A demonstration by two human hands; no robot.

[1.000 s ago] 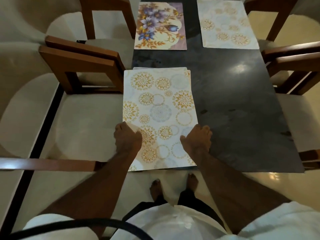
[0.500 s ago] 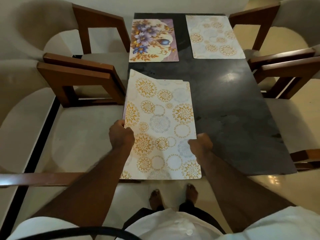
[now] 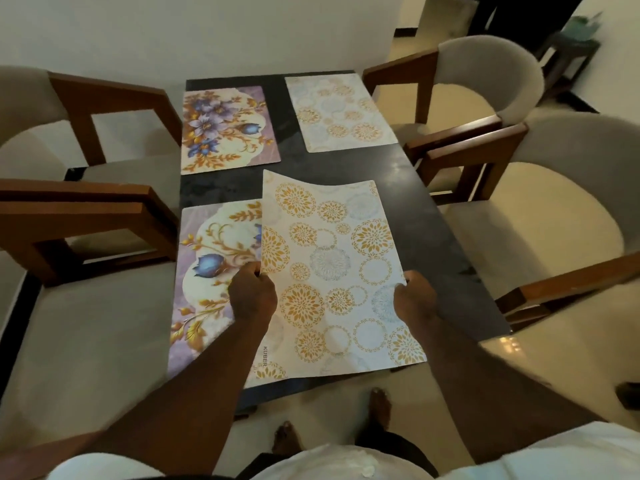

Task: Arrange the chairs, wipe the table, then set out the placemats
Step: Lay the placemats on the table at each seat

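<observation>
Mostly done, it is judged. Chairs (image 3: 554,202) are seen pushed in at the desk (image 3: 433,216), 2 per side. If the desk got wiped can't be told; its dark top looks shiny.

3 mats are laid flat: a far flower mat (image 3: 227,128) & a far circle mat (image 3: 339,110) at the far end, and a near flower mat (image 3: 211,271) at the near L. The last circle mat (image 3: 332,271) is held up over the near half, w/ its far end curled up. Its L edge is pinched by the left grip (image 3: 254,296) and its R edge is held tight by the right grip (image 3: 415,301).

Its L side is over the near flower mat, and its near end reaches about to the desk's near edge. Bare room is left at the near R. The mat should prob. be moved R & laid down there, but kept off the R edge, as chair arms are close by.
</observation>
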